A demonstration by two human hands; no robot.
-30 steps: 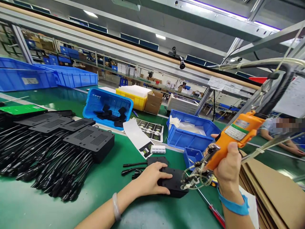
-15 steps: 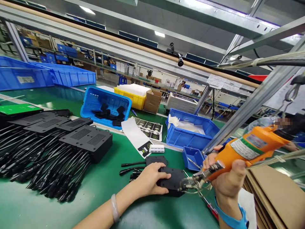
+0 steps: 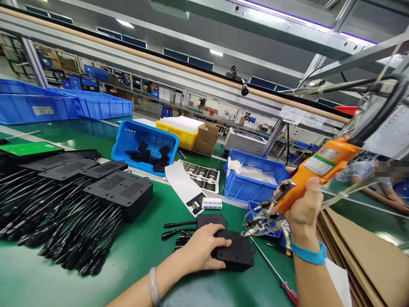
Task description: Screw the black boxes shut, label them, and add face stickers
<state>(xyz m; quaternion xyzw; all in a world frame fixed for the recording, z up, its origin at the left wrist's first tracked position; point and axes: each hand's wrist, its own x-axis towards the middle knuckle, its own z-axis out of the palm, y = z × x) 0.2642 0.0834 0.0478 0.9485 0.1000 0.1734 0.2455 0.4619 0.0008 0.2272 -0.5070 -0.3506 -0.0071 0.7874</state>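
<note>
My left hand (image 3: 207, 248) grips the near end of a black plastic box (image 3: 237, 249) with screw holes, lying on the green bench. Its thumb and fingers press on the top and side. Another black box (image 3: 211, 220) with short cables lies just behind it. My right hand (image 3: 305, 204) is wrapped round an orange electric screwdriver (image 3: 315, 170), tilted, with its cable running up to the right. The tool's metal front end, tangled in thin wires, hangs above the box's far right corner, apparently apart from it. A red-handled screwdriver (image 3: 271, 266) lies to the right.
Many black boxes (image 3: 118, 189) with cables are lined up at left. Behind stand a light blue basket (image 3: 118, 140) of black parts, a yellow bin (image 3: 179, 134) and a blue bin (image 3: 243, 187). Label sheets (image 3: 179, 183) lie mid-bench, cardboard (image 3: 367, 256) at right. Another person sits beyond.
My right hand has lifted the electric screwdriver up and away from the box's corner. My left hand stays on the box. The view has shifted slightly.
</note>
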